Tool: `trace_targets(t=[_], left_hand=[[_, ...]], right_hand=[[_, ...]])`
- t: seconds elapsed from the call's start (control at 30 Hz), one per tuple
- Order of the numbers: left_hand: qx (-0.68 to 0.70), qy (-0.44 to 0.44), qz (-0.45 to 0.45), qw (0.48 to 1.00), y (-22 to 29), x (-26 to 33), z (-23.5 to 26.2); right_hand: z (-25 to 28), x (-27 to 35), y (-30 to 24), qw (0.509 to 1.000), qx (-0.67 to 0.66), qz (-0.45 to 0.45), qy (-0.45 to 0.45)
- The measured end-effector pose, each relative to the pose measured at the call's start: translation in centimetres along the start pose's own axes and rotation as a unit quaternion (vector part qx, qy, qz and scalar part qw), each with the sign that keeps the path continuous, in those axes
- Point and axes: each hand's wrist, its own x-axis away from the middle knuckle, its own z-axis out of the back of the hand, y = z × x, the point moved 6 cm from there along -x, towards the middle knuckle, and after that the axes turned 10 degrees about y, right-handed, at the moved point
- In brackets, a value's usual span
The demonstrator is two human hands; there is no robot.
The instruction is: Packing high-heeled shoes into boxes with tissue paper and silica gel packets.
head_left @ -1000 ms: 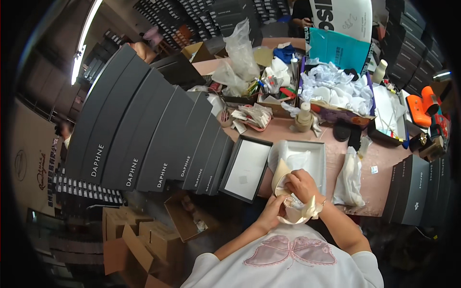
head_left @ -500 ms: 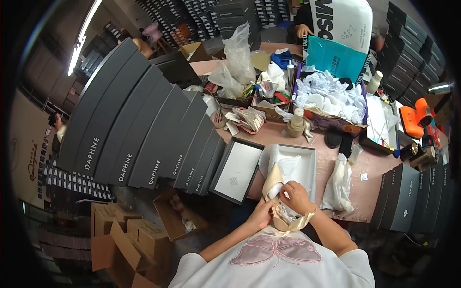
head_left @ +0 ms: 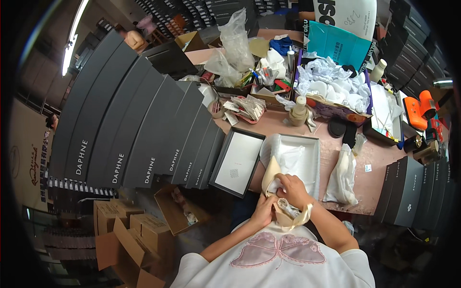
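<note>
A cream pointed shoe (head_left: 271, 169) with a ribbon-like strap is held low in front of my chest, its toe pointing away over the near edge of an open shoe box (head_left: 316, 161). My left hand (head_left: 262, 211) is closed round the shoe's side. Curled fingers of my right hand (head_left: 294, 191) press at the shoe's opening, where something white shows; their tips are partly hidden. Beaded trim glints at the shoe's near end, below both hands. White tissue paper (head_left: 292, 156) lies inside the box. Left of it rests a dark box lid (head_left: 235, 168) with its pale inside up.
Tall stacks of dark shoe boxes stand left (head_left: 129, 125) and right (head_left: 413, 192). A white-wrapped item (head_left: 341, 177) lies right of the open box. Farther back are a bottle (head_left: 298, 113), a tray of white stuffing (head_left: 336, 89) and an orange tape dispenser (head_left: 414, 113). Cardboard cartons (head_left: 129, 245) sit lower left.
My right hand has shifted slightly left and up towards the shoe's toe. The shoe has turned a little, and its beaded trim shows more. The whole view has tilted slightly.
</note>
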Motion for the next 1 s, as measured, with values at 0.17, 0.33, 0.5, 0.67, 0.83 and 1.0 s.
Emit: trace_targets(t=[0.17, 0.33, 0.5, 0.67, 0.83, 1.0], left_hand=[[0.023, 0.044, 0.088, 0.995, -0.1, -2.9, 5.3], [0.068, -0.01, 0.161, 0.985, 1.2, -0.6, 0.8], [0.062, -0.04, 0.13, 0.989, 1.8, -0.1, 0.9], [0.021, -0.071, 0.14, 0.987, 0.3, 1.6, -0.7], [0.036, -0.014, 0.123, 0.992, -1.0, 0.0, 1.6], [0.031, 0.008, 0.139, 0.99, -0.8, 0.3, 1.4]], right_hand=[[3.5, 0.2, 4.2, 0.995, 0.049, -0.073, 0.046], [-5.0, -1.1, 14.4, 0.946, 0.31, -0.085, -0.04], [0.7, -2.3, 0.2, 0.972, 0.18, 0.153, -0.016], [-2.6, 0.2, -0.5, 0.952, 0.173, 0.24, -0.073], [0.0, 2.9, -1.1, 0.978, 0.069, 0.194, -0.032], [6.1, 0.0, 3.0, 0.943, 0.251, 0.1, 0.196]])
